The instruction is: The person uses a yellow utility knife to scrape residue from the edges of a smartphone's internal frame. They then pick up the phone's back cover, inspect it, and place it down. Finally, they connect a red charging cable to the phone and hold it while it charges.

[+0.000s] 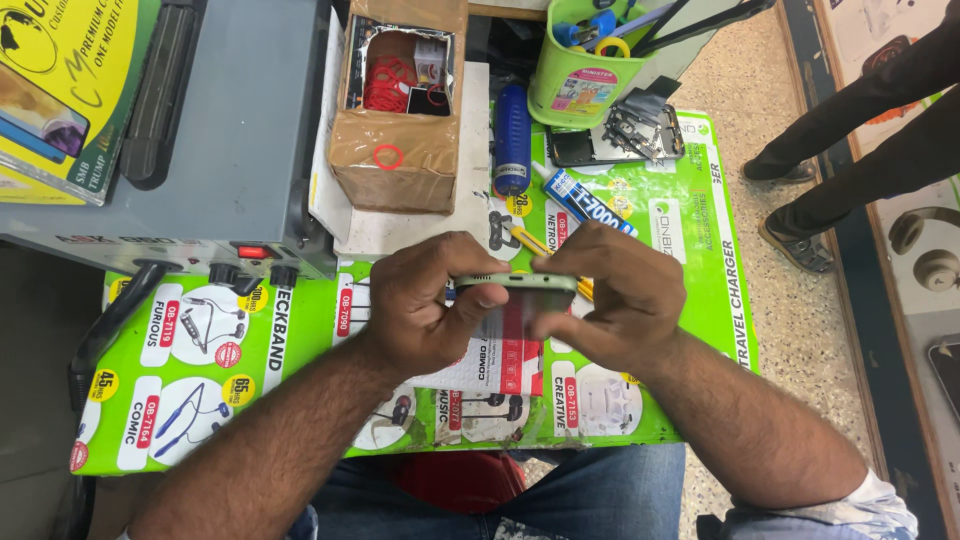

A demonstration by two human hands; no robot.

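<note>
Head view: L hand (425, 305) + R hand (610, 300) at frame centre, both grasping phone (515, 288) edge-on, fingers curled round its ends, thumbs beneath. Phone above green mat (700, 250). Upper centre: taped box (395, 150) w/ red bands, blue cylinder (512, 140), glue tube (585, 200). Green cup (575, 85) w/ tools, top. Grey machine (220, 130) upper left.

The hands (520, 300) hide most of the phone (515, 288) (only its edge shows).
</note>
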